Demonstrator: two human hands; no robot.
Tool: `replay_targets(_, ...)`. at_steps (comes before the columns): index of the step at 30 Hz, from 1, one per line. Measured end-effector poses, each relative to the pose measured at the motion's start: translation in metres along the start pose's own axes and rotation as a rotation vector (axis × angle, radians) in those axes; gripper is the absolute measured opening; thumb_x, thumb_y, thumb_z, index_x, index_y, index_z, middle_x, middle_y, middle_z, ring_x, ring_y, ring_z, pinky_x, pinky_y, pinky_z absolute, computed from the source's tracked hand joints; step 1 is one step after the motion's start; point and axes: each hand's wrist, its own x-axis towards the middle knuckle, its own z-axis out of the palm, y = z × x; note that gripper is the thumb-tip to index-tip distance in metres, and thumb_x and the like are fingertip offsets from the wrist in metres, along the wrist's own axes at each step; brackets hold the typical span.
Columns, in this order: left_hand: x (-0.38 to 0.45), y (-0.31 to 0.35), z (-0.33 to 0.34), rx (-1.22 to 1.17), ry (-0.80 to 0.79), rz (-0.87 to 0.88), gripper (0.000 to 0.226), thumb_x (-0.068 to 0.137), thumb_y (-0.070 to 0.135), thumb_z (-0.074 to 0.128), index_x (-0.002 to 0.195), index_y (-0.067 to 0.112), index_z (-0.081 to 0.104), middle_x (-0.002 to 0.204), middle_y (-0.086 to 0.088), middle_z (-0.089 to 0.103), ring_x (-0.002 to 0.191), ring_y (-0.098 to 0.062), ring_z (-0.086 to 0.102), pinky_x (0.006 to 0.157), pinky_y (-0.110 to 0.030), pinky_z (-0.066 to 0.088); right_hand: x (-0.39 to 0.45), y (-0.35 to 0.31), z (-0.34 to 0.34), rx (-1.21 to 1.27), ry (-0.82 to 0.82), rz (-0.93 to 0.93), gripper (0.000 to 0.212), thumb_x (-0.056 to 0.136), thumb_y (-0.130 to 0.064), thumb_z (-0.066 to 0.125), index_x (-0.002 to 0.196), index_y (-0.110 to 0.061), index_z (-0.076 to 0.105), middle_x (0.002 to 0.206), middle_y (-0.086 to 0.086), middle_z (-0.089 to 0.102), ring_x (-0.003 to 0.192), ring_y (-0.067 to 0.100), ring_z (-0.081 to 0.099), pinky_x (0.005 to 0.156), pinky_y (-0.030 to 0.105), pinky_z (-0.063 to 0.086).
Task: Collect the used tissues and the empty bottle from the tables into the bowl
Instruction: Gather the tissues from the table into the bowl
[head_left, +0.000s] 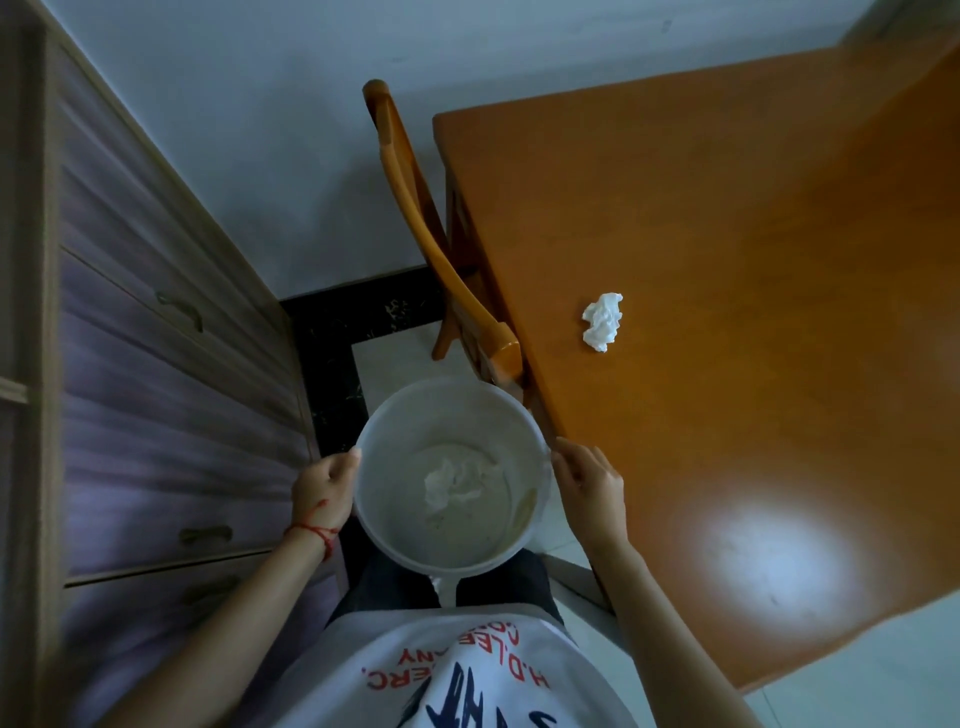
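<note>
I hold a white plastic bowl (395, 415) in front of my body, above the floor. My left hand (324, 491) grips its left rim and my right hand (589, 491) grips its right rim. A crumpled white tissue in the bowl (454, 483) lies on its bottom. Another crumpled white tissue on the table (602, 322) rests on the orange wooden table (753, 260), near the table's left edge, beyond my right hand. No bottle shows in this view.
A wooden chair (431, 234) is pushed against the table's left side, just beyond the bowl. A chest of drawers (156, 389) with metal handles fills the left. Between them runs a narrow strip of tiled floor (332, 343). A white wall stands ahead.
</note>
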Motion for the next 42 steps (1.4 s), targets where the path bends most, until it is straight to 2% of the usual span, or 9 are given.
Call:
replay_targets(10,-0.011,0.000,0.012,-0.001,0.087,-0.016,0.047,0.091,0.026,0.051,0.046,0.016,0.045,0.047,-0.004,0.045,0.055,-0.021,0.042,0.057,-0.032,0.032,0.087,0.004,-0.027,-0.001,0.141,0.039,0.039,0.091,-0.031,0.053,0.127,-0.015,0.051,0.128,0.006,0.053,0.113,0.022,0.053,0.089,0.044,0.052)
replay_targets(13,-0.015,0.001,0.015,-0.005,0.085,-0.023,0.045,0.092,0.026,0.049,0.048,0.016,0.046,0.050,-0.005,0.047,0.057,-0.023,0.045,0.057,-0.032,0.033,0.115,0.004,-0.028,-0.005,0.193,0.045,0.041,0.091,-0.032,0.053,0.130,-0.021,0.047,0.140,0.001,0.045,0.128,0.020,0.041,0.098,0.036,0.041)
replay_targets(15,-0.017,0.000,0.016,-0.010,0.091,-0.032,0.043,0.091,0.026,0.050,0.051,0.011,0.048,0.052,-0.009,0.049,0.058,-0.024,0.045,0.056,-0.032,0.033,0.131,0.004,-0.027,-0.004,0.196,0.056,0.045,0.090,-0.035,0.053,0.133,-0.025,0.043,0.146,-0.001,0.037,0.135,0.020,0.033,0.096,0.030,0.031)
replay_targets(19,-0.020,0.000,0.019,-0.048,0.097,-0.067,0.044,0.091,0.029,0.050,0.053,0.006,0.047,0.053,-0.010,0.046,0.058,-0.023,0.044,0.054,-0.029,0.034,0.156,0.005,-0.025,-0.028,0.131,0.033,0.053,0.090,-0.037,0.052,0.138,-0.025,0.035,0.153,-0.002,0.026,0.140,0.019,0.022,0.096,0.027,0.024)
replay_targets(23,-0.023,0.001,0.019,-0.081,0.099,-0.069,0.042,0.091,0.027,0.051,0.056,0.003,0.049,0.056,-0.013,0.050,0.060,-0.023,0.047,0.060,-0.033,0.040,0.172,0.008,-0.022,-0.144,0.009,0.011,0.050,0.091,-0.033,0.051,0.137,-0.022,0.037,0.154,0.000,0.024,0.139,0.024,0.023,0.104,0.037,0.030)
replay_targets(27,-0.024,-0.001,0.018,-0.070,0.108,-0.074,0.042,0.090,0.028,0.051,0.058,0.001,0.052,0.055,-0.012,0.050,0.059,-0.023,0.048,0.059,-0.032,0.041,0.174,0.009,-0.020,-0.229,-0.016,-0.004,0.040,0.091,-0.024,0.053,0.129,-0.016,0.048,0.147,0.006,0.037,0.131,0.029,0.031,0.103,0.041,0.032)
replay_targets(30,-0.023,-0.002,0.019,-0.055,0.117,-0.083,0.041,0.090,0.028,0.052,0.060,0.000,0.055,0.057,-0.014,0.054,0.060,-0.025,0.050,0.059,-0.033,0.041,0.167,0.009,-0.021,-0.203,0.020,-0.025,0.032,0.090,-0.016,0.052,0.122,-0.012,0.053,0.138,0.011,0.045,0.124,0.031,0.037,0.095,0.038,0.037)
replay_targets(34,-0.024,-0.003,0.021,-0.037,0.127,-0.071,0.041,0.089,0.029,0.053,0.067,-0.004,0.060,0.063,-0.017,0.058,0.064,-0.026,0.052,0.062,-0.035,0.041,0.153,0.009,-0.022,-0.131,0.080,-0.025,0.026,0.090,-0.012,0.051,0.114,-0.007,0.060,0.125,0.015,0.056,0.116,0.033,0.045,0.088,0.030,0.034)
replay_targets(42,-0.030,-0.006,0.021,-0.022,0.120,-0.044,0.034,0.090,0.029,0.051,0.064,0.009,0.061,0.060,-0.009,0.058,0.060,-0.021,0.051,0.055,-0.027,0.037,0.106,-0.010,-0.021,0.066,0.142,0.010,0.017,0.087,-0.012,0.057,0.099,-0.007,0.068,0.102,0.012,0.068,0.093,0.025,0.063,0.079,0.029,0.048)
